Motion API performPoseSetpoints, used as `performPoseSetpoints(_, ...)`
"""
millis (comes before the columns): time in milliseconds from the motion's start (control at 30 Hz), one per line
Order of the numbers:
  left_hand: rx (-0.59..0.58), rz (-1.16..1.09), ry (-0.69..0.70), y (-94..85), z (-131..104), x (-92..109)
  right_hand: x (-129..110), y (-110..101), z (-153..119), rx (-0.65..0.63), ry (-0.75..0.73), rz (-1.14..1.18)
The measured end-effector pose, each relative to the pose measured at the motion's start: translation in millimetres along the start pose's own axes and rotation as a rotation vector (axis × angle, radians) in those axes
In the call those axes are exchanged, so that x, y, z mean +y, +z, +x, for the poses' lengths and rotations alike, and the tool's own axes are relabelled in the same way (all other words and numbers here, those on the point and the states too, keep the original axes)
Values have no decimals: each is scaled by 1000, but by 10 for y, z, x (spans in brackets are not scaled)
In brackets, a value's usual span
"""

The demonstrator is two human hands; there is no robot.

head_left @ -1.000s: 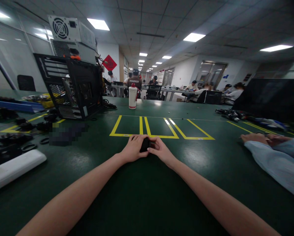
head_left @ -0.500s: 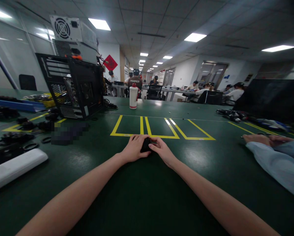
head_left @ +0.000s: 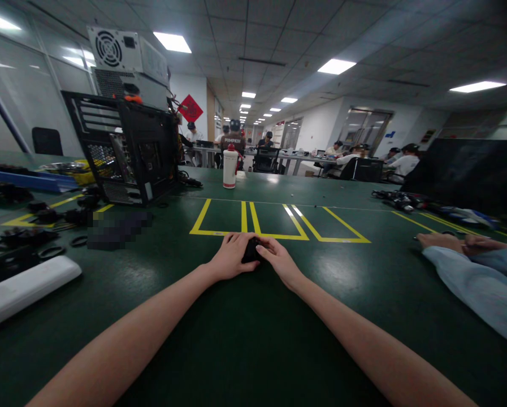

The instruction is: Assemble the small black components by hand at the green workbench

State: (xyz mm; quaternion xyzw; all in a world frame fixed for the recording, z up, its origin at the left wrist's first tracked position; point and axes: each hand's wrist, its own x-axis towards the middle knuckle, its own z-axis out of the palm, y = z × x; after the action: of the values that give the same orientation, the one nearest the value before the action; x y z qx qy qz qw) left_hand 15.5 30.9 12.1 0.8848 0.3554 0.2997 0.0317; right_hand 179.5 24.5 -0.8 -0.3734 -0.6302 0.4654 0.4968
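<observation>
A small black object [head_left: 250, 251] lies between my hands on the green table [head_left: 253, 339]; its kind does not show, as fingers cover much of it. My left hand [head_left: 231, 257] is curled around its left side, thumb along the near edge. From the right, my right hand [head_left: 279, 261] grips it, with the thumb pressed on its near face and the fingers over its far side. Just beyond both hands, yellow tape [head_left: 278, 236] marks out boxes on the tabletop.
Left stand an open black computer case [head_left: 130, 150], loose black parts [head_left: 45, 215] and a white bar-shaped object [head_left: 28, 291]. A white bottle [head_left: 230, 168] is at the far middle. Another person's hands [head_left: 442, 242] rest at right, near a heap of dark parts [head_left: 399, 199].
Both hands stay closed around the black object in almost the same place. The view has shifted very slightly.
</observation>
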Motion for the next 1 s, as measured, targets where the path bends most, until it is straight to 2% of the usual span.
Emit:
performPoseSetpoints(167, -3, 6, -1, -7, -7, 7, -44, -7, -60, -80, 1, 109)
performPoseSetpoints(500, 18, 14, -3, 31, 10, -13, -11, 29, -10, 46, -5, 18)
performPoseSetpoints(767, -4, 6, -14, -1, -1, -6, -34, 15, -45, -25, 20, 103)
performPoseSetpoints(1000, -2, 0, -22, 17, 10, -9, -26, 29, -33, 50, -12, 61)
